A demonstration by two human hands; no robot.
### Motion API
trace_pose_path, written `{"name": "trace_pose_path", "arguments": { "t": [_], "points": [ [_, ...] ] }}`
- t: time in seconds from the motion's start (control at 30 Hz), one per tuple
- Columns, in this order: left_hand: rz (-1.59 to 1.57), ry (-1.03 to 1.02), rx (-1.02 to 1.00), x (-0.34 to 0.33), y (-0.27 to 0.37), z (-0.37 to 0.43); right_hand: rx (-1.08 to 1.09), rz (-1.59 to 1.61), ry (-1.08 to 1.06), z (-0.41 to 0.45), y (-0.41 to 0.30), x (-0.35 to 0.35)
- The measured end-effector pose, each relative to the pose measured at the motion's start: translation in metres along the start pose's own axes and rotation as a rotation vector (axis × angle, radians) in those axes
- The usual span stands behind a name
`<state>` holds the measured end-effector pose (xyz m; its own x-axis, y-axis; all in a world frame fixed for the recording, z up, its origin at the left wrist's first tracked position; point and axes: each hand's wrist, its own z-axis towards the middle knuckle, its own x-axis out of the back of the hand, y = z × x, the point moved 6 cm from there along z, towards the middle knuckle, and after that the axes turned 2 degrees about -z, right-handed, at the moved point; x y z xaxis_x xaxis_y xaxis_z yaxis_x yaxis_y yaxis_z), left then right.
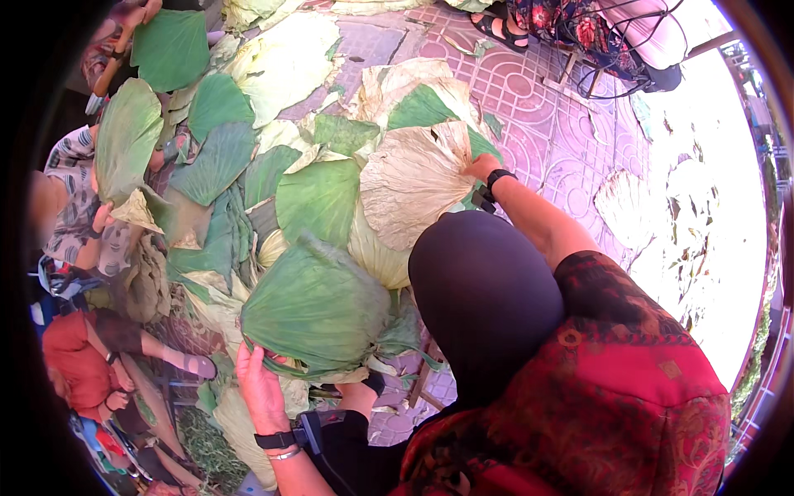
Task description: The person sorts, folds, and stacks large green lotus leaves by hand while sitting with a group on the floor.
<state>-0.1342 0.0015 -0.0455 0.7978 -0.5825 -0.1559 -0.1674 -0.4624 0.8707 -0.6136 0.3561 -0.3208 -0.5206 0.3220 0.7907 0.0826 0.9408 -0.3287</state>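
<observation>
My left hand (257, 378) grips the near edge of a thick, folded bundle of large green leaves (316, 310), probably lotus, which rests in front of my knees. Further out, my right hand (484, 167) pinches the right edge of a dry tan leaf (414, 183). That leaf lies spread over other leaves, among them a pale yellow-green one (384, 251) and a flat green one (319, 201). Black straps circle both my wrists. My knee and the bundle hide part of the ground close to me.
Two co-workers' hands (102, 217) (149, 9) hold leaves at the left. A person in a red top (68, 359) sits lower left, near cut green scraps (208, 443). Patterned paving tiles (521, 93) lie beyond the pile. A sandalled foot (502, 31) is at the top right.
</observation>
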Motion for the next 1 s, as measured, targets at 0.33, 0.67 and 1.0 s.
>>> {"name": "trace_pose_path", "arguments": {
  "t": [0.33,0.67,1.0],
  "points": [
    [0.101,-0.001,0.032,-0.001,0.001,-0.004,-0.038,0.730,-0.179,-0.062,0.045,0.024],
    [0.055,-0.058,-0.023,0.018,-0.007,-0.013,-0.474,1.280,0.894,-0.143,0.363,0.258],
    [0.063,-0.030,0.007,-0.005,-0.002,-0.014,-0.459,0.724,-0.033,-0.178,0.258,0.046]
  ]
}}
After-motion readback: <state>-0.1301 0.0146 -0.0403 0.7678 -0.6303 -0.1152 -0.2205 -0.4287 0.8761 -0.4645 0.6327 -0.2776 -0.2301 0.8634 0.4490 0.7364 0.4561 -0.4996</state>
